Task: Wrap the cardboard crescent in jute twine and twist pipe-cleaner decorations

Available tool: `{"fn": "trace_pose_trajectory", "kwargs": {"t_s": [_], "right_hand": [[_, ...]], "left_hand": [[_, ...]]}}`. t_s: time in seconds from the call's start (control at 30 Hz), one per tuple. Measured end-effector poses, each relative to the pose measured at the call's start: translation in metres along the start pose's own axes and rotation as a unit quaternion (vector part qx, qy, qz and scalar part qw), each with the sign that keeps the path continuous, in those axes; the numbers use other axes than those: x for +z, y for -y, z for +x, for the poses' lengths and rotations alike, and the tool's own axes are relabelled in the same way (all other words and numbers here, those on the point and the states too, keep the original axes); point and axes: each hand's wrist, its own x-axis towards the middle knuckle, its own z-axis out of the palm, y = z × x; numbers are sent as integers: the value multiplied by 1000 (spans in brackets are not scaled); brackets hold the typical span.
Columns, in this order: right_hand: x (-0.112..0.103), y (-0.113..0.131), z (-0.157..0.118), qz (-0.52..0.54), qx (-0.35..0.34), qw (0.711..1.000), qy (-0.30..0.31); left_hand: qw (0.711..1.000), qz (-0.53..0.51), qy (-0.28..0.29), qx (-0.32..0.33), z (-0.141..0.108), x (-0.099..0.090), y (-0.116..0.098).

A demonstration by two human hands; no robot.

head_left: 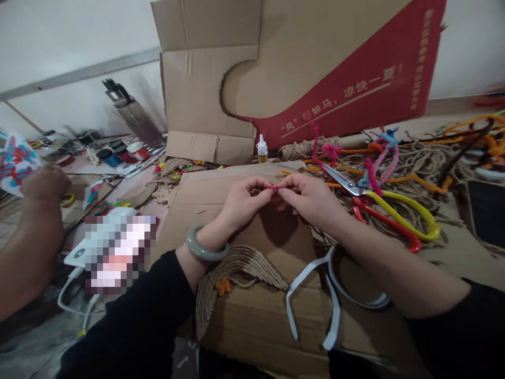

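Note:
Over a cardboard sheet (pixel 189 210), my left hand (pixel 248 202) and my right hand (pixel 310 200) meet fingertip to fingertip. Between them they pinch a small red pipe cleaner (pixel 273 188), mostly covered by the fingers. Below my left hand lies a curved piece of coiled jute rope (pixel 244 263) with an orange pipe-cleaner flower (pixel 223 286) on it. White ribbon strips (pixel 310 273) lie under my right forearm. Scissors with red and yellow handles (pixel 379 202) rest to the right of my right hand, blades apart. A pink pipe-cleaner flower (pixel 330 151) sits behind them.
A tall cardboard panel (pixel 205 89) stands at the back, a glue bottle (pixel 262 149) before it. Jute cords (pixel 418 163) pile up on the right. A phone (pixel 122 255) and white power bank (pixel 98 237) lie left. Another person's hand (pixel 47 184) holds a painted piece (pixel 18 163).

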Motion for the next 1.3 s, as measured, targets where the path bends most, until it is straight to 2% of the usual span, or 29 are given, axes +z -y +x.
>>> {"fn": "trace_pose_trajectory", "kwargs": {"t_s": [0.13,0.3,0.5,0.63,0.83,1.07,1.3], "right_hand": [[-2,-2,1,-35,-9,999,0],[-5,-8,3,-126,-139,980,-61],[-13,-11,3,-205,-256,944,-26],[-15,-15,1,-250,-324,912,-34],[-16,-20,-1,-305,-344,888,-29],[-21,-18,-4,-377,-393,839,-5],[-22,-16,-4,-445,-408,797,11]], "left_hand": [[999,12,30,-13,-2,1,-1],[998,23,40,-33,-4,1,-6],[994,-48,69,-70,-2,-4,-11],[986,-62,108,-113,1,-10,-15],[977,-62,151,-135,1,-14,-12],[976,-33,159,-145,2,-16,-7],[970,-14,178,-165,4,-18,-9]]}}
